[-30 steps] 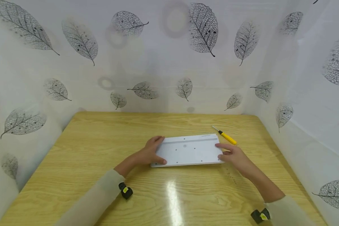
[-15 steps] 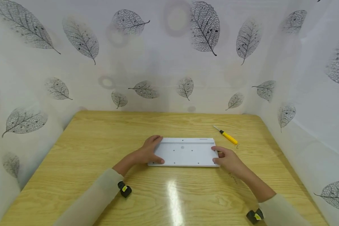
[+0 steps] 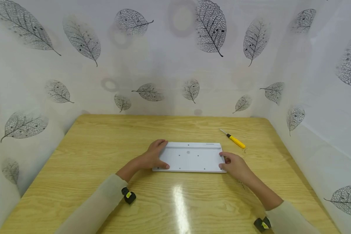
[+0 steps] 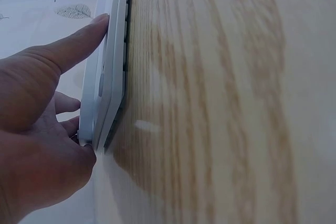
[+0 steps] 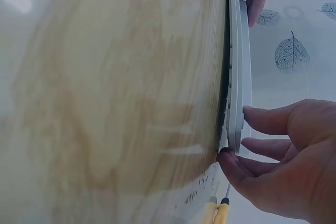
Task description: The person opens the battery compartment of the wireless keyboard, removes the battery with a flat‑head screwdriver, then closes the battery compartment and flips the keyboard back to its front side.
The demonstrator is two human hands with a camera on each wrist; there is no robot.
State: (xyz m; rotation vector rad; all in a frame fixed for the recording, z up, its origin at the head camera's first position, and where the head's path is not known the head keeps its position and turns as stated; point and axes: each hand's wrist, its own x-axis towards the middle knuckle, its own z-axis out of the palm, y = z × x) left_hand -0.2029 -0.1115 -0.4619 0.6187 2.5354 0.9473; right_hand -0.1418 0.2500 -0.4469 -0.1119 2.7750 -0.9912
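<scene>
A white keyboard (image 3: 190, 159) lies underside up in the middle of the table, its back dotted with small dark holes or screws. Its keys face the wood, as both wrist views show. My left hand (image 3: 151, 158) grips the left end, thumb over the near edge and fingers at the far corner. At the other end my right hand (image 3: 237, 165) holds the right edge; in the right wrist view its thumb (image 5: 268, 119) is on the back and a fingertip reaches under the corner. Whether that corner is slightly off the wood, I cannot tell.
A yellow-handled screwdriver (image 3: 236, 141) lies beyond my right hand, tip pointing away to the left. Several tiny dark pieces, perhaps screws (image 5: 193, 195), are scattered on the table by my right hand. A leaf-patterned curtain (image 3: 163, 65) hangs behind and along the sides.
The keyboard's raised, tilted right end has come down and the whole keyboard has shifted slightly left and squared up. My right hand moved left and down with it; both hands kept their hold.
</scene>
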